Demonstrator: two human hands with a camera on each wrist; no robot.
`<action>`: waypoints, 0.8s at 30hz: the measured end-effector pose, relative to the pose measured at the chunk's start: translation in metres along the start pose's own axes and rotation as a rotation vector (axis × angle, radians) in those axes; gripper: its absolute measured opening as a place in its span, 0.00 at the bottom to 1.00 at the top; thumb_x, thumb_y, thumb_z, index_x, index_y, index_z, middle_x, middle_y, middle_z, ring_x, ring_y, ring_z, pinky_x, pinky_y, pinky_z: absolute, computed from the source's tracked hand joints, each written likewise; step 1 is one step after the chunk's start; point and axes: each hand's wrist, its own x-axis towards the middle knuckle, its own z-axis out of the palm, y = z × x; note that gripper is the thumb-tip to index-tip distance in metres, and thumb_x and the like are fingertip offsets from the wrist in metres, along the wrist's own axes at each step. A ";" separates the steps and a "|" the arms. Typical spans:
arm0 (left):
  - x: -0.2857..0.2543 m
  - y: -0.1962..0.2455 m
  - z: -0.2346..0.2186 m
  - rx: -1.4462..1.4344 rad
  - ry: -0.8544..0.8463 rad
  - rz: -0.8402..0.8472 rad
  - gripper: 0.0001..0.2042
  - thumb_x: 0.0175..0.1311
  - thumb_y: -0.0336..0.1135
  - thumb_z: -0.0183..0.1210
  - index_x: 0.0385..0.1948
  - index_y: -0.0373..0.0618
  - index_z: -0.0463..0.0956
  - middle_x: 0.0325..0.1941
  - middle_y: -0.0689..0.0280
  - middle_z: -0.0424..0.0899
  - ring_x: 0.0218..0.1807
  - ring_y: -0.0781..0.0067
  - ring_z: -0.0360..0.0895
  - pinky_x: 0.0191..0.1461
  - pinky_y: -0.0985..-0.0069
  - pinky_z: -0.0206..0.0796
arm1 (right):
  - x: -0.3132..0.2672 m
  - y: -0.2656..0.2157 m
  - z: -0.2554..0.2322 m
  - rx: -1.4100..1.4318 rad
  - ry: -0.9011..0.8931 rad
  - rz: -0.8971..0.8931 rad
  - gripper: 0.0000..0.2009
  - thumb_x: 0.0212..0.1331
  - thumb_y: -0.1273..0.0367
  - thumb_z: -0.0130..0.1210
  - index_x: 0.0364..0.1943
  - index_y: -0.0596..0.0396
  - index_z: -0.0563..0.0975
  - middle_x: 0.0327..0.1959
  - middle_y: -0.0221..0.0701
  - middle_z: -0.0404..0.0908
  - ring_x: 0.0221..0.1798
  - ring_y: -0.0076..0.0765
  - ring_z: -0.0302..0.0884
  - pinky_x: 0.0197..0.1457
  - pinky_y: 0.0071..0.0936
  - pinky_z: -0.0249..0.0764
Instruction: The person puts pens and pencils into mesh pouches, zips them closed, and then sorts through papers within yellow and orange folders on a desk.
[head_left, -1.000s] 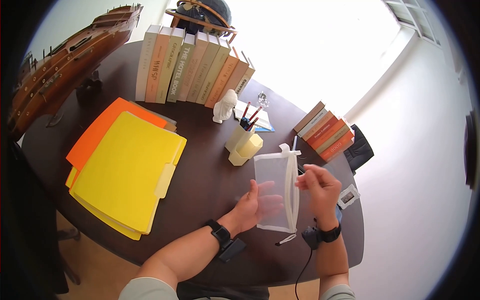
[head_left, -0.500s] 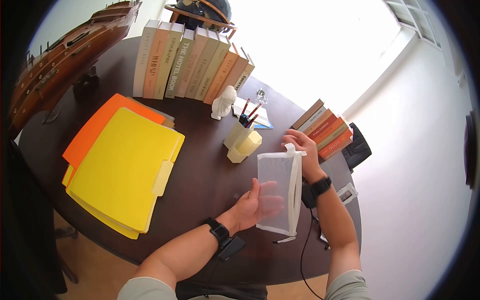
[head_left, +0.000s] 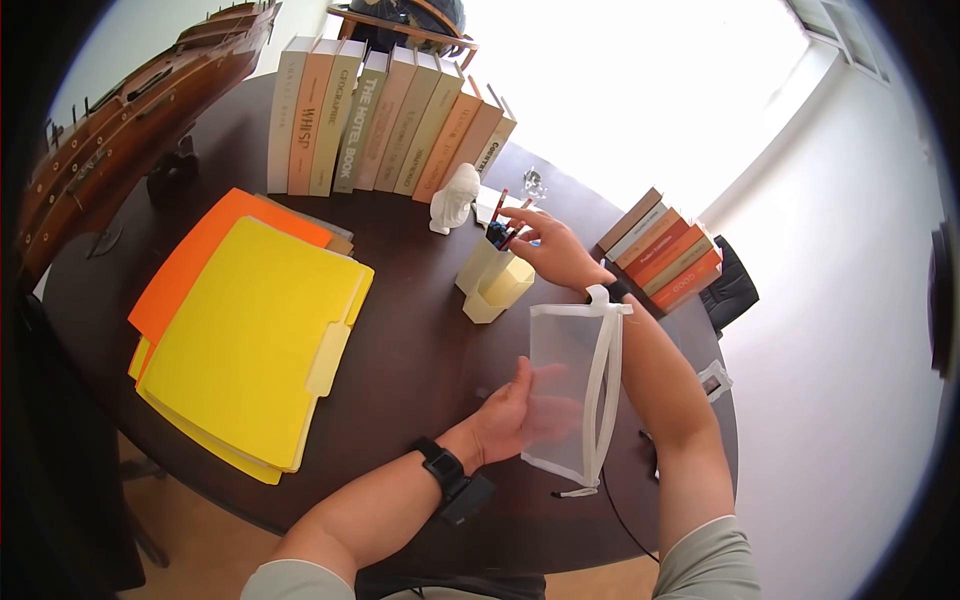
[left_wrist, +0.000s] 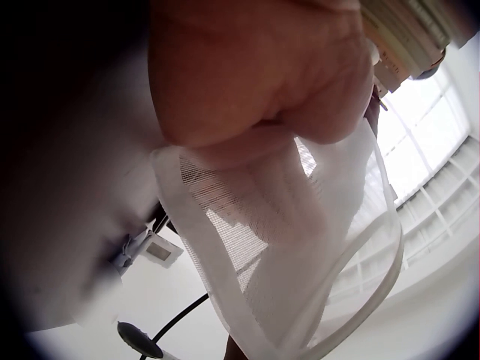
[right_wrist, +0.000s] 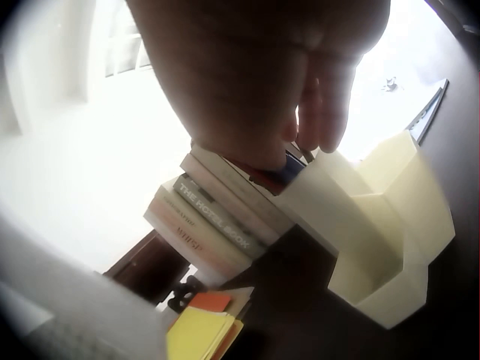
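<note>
Right hand has its fingers bent at the tops of the pencils in the pen holder, which stands on the tabletop toward its far edge; whether it pinches one cannot be told. Left hand is not clenched: its straight fingers show through the mesh pouch, raised over the near right part. To do it well, one pencil should be lifted straight up, so that the holder does not tip. Dark brown and round-edged, the tabletop carries folders near its left edge, books along the far edge. Behind is a very bright window; rightward, a white wall.
</note>
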 end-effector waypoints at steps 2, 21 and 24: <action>-0.001 0.001 0.002 0.006 0.016 -0.019 0.37 0.77 0.71 0.25 0.76 0.58 0.60 0.62 0.53 0.82 0.67 0.55 0.78 0.71 0.55 0.67 | 0.006 -0.002 -0.003 -0.021 -0.060 -0.010 0.30 0.62 0.66 0.59 0.72 0.40 0.74 0.58 0.41 0.81 0.52 0.39 0.83 0.59 0.35 0.78; -0.002 0.002 0.005 0.017 0.002 -0.075 0.39 0.75 0.71 0.28 0.78 0.54 0.57 0.64 0.50 0.80 0.67 0.52 0.77 0.72 0.53 0.68 | 0.032 0.002 -0.012 -0.372 -0.199 -0.106 0.19 0.64 0.61 0.61 0.57 0.49 0.80 0.54 0.43 0.82 0.59 0.53 0.79 0.63 0.43 0.74; -0.003 0.003 0.006 0.005 0.020 -0.087 0.39 0.75 0.71 0.29 0.78 0.55 0.57 0.65 0.50 0.80 0.67 0.52 0.77 0.71 0.54 0.68 | 0.028 0.004 -0.007 -0.316 -0.151 -0.147 0.19 0.65 0.61 0.60 0.59 0.47 0.79 0.54 0.43 0.82 0.59 0.53 0.79 0.63 0.43 0.74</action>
